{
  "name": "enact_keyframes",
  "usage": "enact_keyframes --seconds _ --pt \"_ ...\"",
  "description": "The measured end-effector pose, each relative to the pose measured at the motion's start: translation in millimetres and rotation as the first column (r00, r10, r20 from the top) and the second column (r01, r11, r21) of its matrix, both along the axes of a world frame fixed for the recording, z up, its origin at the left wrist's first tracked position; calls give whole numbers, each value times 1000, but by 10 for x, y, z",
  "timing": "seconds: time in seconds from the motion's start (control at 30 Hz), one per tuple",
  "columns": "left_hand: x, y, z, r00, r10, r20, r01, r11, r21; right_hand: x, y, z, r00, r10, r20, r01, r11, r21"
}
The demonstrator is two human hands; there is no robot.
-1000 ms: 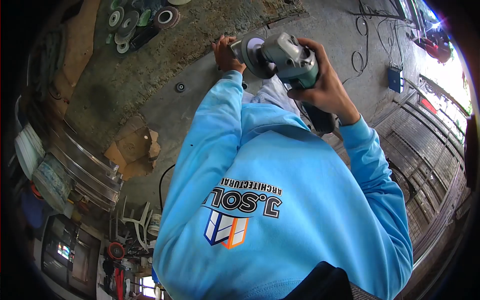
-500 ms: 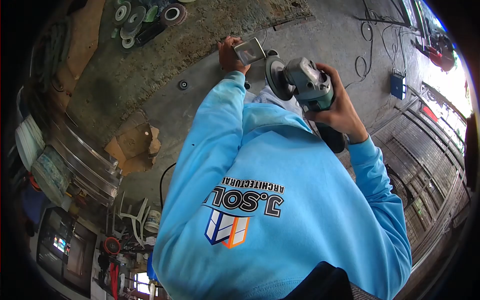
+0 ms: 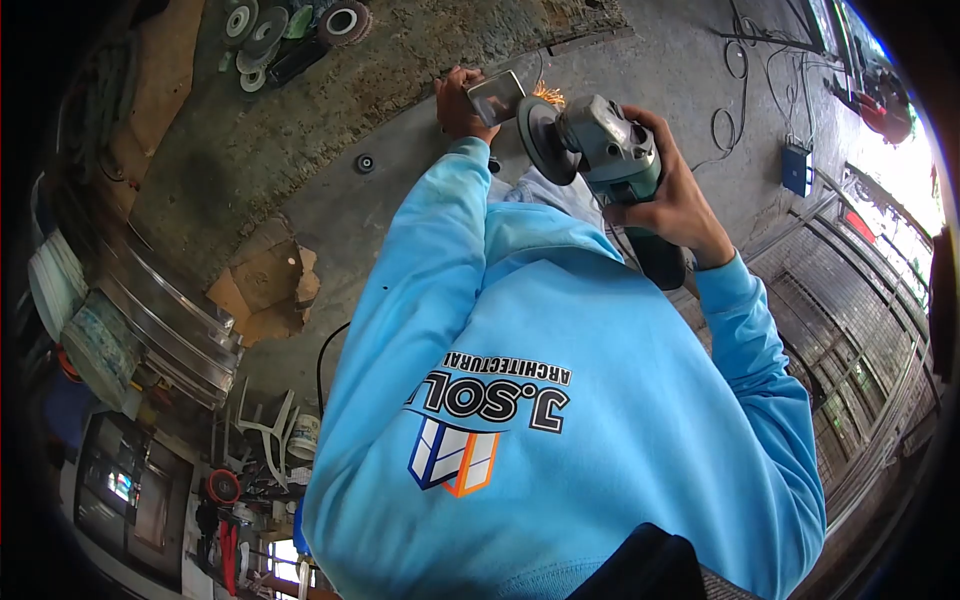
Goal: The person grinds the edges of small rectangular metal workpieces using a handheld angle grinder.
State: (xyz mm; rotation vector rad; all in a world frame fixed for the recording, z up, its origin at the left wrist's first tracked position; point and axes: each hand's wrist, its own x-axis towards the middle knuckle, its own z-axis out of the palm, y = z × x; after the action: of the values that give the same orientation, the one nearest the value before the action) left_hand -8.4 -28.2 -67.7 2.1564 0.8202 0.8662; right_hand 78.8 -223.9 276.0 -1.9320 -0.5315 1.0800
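My left hand (image 3: 462, 108) grips a short metal tube (image 3: 496, 97), square-cornered with a shiny rim, near the edge of the worn work surface. In my right hand (image 3: 672, 190) is a green and grey angle grinder (image 3: 612, 145), fingers wrapped round its body. The grinder's round disc (image 3: 547, 140) meets the tube's right edge. Orange sparks (image 3: 548, 94) fly from just above that contact. A small dark ring-shaped part (image 3: 365, 162) lies on the floor left of my left forearm.
Several grinding discs (image 3: 262, 40) lie at the upper left. A torn cardboard box (image 3: 265, 285) and metal strips (image 3: 170, 300) are on the left. Cables (image 3: 735, 60) coil on the floor at right, near a blue box (image 3: 796, 170) and metal grilles (image 3: 850, 310).
The grinder has moved slightly left and up, bringing its disc against the tube. Sparks now show where none did before. My left hand has hardly moved.
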Motion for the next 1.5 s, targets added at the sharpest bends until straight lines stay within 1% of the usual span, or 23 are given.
enact_keyframes --seconds 0.07,0.2,0.27,0.3,0.37,0.4,0.47,0.5,0.57,0.7,0.77,0.83,0.9,1.0,1.07,1.13,1.2,1.27,1.33,1.4,1.43,1.47,1.5 --pt "11 42 105 997 -30 -66 24 995 -92 3 -23 14 999 27 19 -27 1000 -6" --pt "22 87 -109 996 -35 -76 32 998 -52 16 -86 131 993 93 75 -89 994 -62" --pt "16 116 -178 980 -26 -195 49 993 112 23 -142 143 996 73 53 -70 996 -59" --pt "14 118 -171 980 -21 -196 43 993 112 27 -144 144 998 47 29 -45 997 -55" --pt "20 101 -158 984 11 -180 27 978 205 37 -100 133 999 45 24 -44 998 -41" --pt "14 85 -106 984 11 -180 27 979 204 35 -73 126 999 38 19 -38 999 -27" --pt "-14 69 5 996 -62 -66 56 994 -98 38 -4 95 998 52 35 -51 998 -23" --pt "-26 74 7 996 -62 -66 55 994 -97 45 36 71 997 65 51 -65 998 -19" --pt "-36 69 23 998 -67 -6 64 978 -199 77 86 21 995 69 76 -69 998 -4" --pt "-30 76 -84 998 -68 15 70 983 -167 148 226 -20 984 82 160 -89 995 40" --pt "-24 68 -263 997 -68 45 76 980 -187 134 272 -41 982 72 172 -82 995 52" --pt "-34 83 -234 996 -74 59 85 973 -215 115 290 -28 981 67 182 -79 995 61" --pt "-38 68 -231 995 -73 75 89 965 -245 51 283 51 956 102 277 -112 993 22" --pt "-10 38 -162 998 -13 68 29 971 -239 -36 153 159 948 134 289 -131 991 -29" --pt "-21 34 54 1000 -3 20 6 988 -152 -67 89 270 935 168 311 -162 986 -46" --pt "-23 44 63 1000 -9 8 10 988 -156 -93 54 349 906 203 372 -161 977 -142" --pt "-42 30 74 1000 -15 27 21 971 -238 -95 85 365 902 198 383 -157 978 -137" --pt "-35 22 91 999 -9 33 16 973 -229 -105 137 384 900 188 393 -148 981 -129" --pt "-30 30 103 999 -4 40 12 977 -214 -92 219 380 885 245 396 -182 965 -191" --pt "-34 36 120 1000 -10 9 12 973 -229 -81 271 339 868 255 425 -205 965 -160" --pt "-33 33 -23 1000 -8 10 10 974 -226 -67 302 316 850 267 454 -231 964 -133" --pt "-28 33 -165 1000 -19 22 26 937 -347 -57 341 303 850 265 455 -230 964 -132" --pt "-14 51 -169 999 -32 36 45 885 -463 -40 390 301 843 270 465 -239 963 -124"
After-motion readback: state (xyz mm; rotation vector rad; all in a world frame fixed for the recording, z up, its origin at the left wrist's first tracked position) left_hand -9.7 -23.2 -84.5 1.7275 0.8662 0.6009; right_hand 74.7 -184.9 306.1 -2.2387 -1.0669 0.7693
